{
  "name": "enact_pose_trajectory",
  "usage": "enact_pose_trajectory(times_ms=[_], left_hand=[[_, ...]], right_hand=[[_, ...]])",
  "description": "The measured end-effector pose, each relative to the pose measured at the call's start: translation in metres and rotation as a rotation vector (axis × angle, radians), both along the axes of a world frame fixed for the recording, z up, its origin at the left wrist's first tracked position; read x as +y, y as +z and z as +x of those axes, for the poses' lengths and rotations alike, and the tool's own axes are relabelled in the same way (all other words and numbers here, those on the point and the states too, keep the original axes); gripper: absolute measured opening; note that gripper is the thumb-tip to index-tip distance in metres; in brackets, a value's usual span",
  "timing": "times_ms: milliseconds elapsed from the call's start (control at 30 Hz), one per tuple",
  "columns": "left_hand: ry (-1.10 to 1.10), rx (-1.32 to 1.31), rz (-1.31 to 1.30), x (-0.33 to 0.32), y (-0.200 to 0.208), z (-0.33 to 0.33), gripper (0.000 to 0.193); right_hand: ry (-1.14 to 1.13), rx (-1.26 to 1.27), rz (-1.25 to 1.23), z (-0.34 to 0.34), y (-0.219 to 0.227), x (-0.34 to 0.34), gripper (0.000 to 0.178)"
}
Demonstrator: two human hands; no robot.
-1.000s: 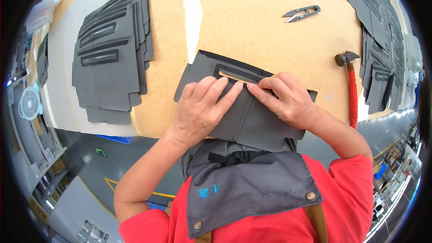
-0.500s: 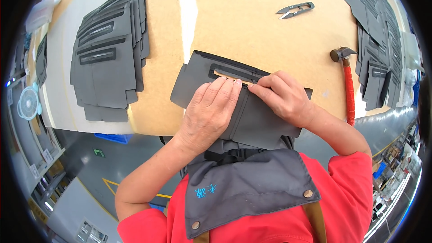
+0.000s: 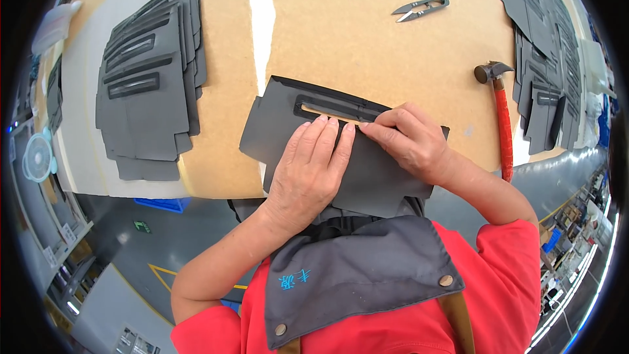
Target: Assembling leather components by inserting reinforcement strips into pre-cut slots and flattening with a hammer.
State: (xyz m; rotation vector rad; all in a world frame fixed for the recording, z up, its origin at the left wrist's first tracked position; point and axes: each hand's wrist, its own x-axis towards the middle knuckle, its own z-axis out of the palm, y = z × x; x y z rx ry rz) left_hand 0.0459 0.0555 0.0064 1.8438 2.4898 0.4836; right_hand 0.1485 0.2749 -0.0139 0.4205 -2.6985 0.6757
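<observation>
A dark grey sheet panel (image 3: 260, 121) with creases lies tilted at the table's front edge, its lower part reaching over that edge. Near its far side is a long narrow slot (image 3: 314, 112) with a black border, and the tan table shows through it. My left hand (image 3: 306, 174) lies on the panel with fingers stretched out, the fingertips along the near edge of the slot. At the slot's right end, my right hand (image 3: 414, 147) pinches the edge between thumb and curled index finger. Those fingers cover the slot's right end.
Stacks of similar grey panels (image 3: 144, 115) lie at the left and at the right (image 3: 534, 59). A hammer (image 3: 502, 118) with a red-wrapped handle rests at the right, and thread snips (image 3: 422, 8) lie farther back. A blue bin (image 3: 164, 204) sits below the table.
The view has shifted slightly, moving the table and panel a little left in the picture. Against the panel, both hands have slid slightly right along the slot, and my left index finger is lower.
</observation>
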Motion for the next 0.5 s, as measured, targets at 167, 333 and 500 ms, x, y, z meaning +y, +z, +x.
enact_pose_trajectory(times_ms=[167, 333, 500], left_hand=[[-0.018, -0.03, -0.015, 0.0, -0.001, 0.003, 0.047], [-0.014, -0.033, -0.003, 0.0, -0.002, 0.005, 0.048], [-0.022, -0.014, -0.027, 0.0, 0.002, 0.006, 0.049]], right_hand=[[0.023, 0.057, 0.058, 0.0, 0.003, 0.0, 0.039], [0.019, 0.0, 0.017, -0.001, 0.008, 0.001, 0.037], [-0.1, -0.019, -0.104, 0.007, 0.004, -0.002, 0.037]])
